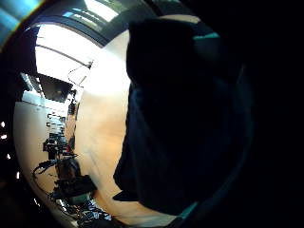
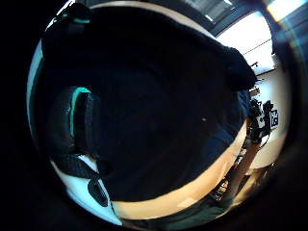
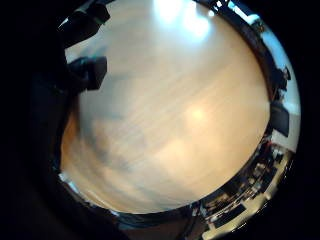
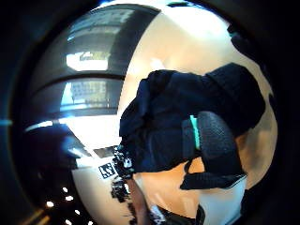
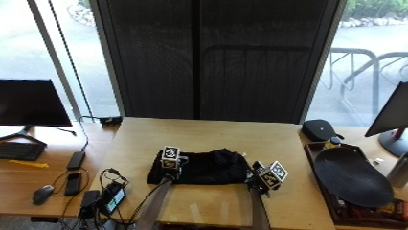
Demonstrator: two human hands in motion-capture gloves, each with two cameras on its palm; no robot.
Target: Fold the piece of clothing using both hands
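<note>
Left side of the room: a dark monitor is standing on a side desk, with a keyboard and mouse nearer the person. None of it is bearing on the task.

On the wooden table, the dark garment is lying in a compact rectangle near the table's near edge, roughly centred. Judging from that tidy outline, most of the folding is already done.

The left hand is sitting at the garment's left end. Its thumb side palm view is almost filled by dark cloth, and a gloved finger is curving alongside the fabric; the hand appears to be clamped on the left end of the cloth, likely to hold that end square while the other end is being set. I cannot make out the pinch itself.

The right hand is hovering at the garment's right end, just beside it. Its little finger side palm view is showing mostly bare tabletop, and the thumb side view is looking across at the cloth past a finger. Whether its fingers are together or apart, I cannot tell.

Far right: a large dark oval tray is resting on another desk, well apart from the work.
</note>
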